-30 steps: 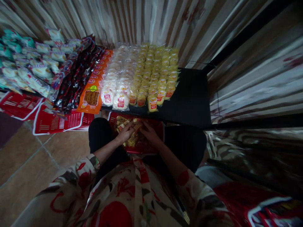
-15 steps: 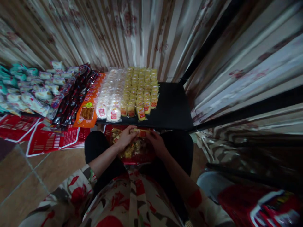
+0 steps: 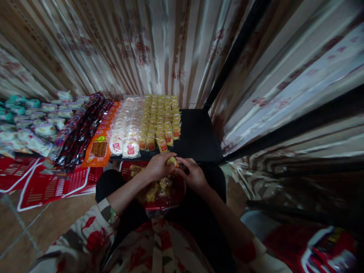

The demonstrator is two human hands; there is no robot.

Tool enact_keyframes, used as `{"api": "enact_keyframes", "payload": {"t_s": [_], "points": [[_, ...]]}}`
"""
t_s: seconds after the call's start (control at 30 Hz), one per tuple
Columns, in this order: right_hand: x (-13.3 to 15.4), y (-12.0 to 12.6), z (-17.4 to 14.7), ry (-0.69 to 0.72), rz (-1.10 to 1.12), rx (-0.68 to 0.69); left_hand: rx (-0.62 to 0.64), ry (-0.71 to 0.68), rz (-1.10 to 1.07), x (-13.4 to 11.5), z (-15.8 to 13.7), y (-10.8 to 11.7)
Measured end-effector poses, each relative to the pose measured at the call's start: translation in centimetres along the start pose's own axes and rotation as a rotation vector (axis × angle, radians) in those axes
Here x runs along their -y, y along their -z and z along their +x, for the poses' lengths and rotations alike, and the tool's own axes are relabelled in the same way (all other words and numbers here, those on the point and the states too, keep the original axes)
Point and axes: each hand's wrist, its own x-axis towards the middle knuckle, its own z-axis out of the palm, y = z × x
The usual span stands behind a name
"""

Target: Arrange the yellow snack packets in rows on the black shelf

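Between my two hands is a small yellow wrapped snack cake (image 3: pixel 171 161) with some red on its wrapper. My left hand (image 3: pixel 159 167) has its fingers curled round the cake's left side. On the other side my right hand (image 3: pixel 195 176) pinches the wrapper's end with thumb and fingers. Below them, between my knees, sits a red basket (image 3: pixel 170 206) with several yellow packets (image 3: pixel 153 191) inside. Just beyond the hands, rows of similar yellow wrapped cakes (image 3: pixel 162 125) stand on a black shelf (image 3: pixel 196 136).
Left of the yellow rows are white round packets (image 3: pixel 131 148), an orange pack (image 3: pixel 98 149), dark shiny packs (image 3: pixel 76 140) and white packets (image 3: pixel 36 140). Red baskets (image 3: pixel 54 187) lie below the shelf. A striped curtain (image 3: pixel 159 49) hangs behind; black poles (image 3: pixel 241 49) stand at right.
The snack cake has been turned from lying level between both hands to a tilted position. Both hands have drawn closer together around it. The camera view has shifted slightly.
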Motion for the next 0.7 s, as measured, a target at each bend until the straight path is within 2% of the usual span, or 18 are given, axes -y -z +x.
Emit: {"api": "enact_keyframes", "payload": {"t_s": [0.13,0.27,0.33,0.4,0.5,0.7], "points": [[-0.6,0.6,1.6,-0.156,0.038,-0.093,-0.172,0.053,-0.075,-0.6,1.4,-0.8],[-2.1,0.4,3.4,-0.313,0.072,-0.210,-0.336,0.074,-0.309,-0.8,2.4,-2.5],[-2.9,0.1,4.4,-0.357,0.109,-0.236,-0.366,0.034,-0.424,-0.8,2.8,-3.5],[-3.6,-0.2,5.3,-0.377,0.144,-0.255,-0.393,-0.014,-0.446,-0.8,3.0,-4.3],[-4.1,-0.6,6.3,-0.399,0.161,-0.285,-0.425,-0.052,-0.339,-0.9,3.2,-5.1],[-4.2,-1.2,7.7,-0.413,0.156,-0.316,-0.373,-0.062,-0.252,-0.8,3.4,-6.2]]}}
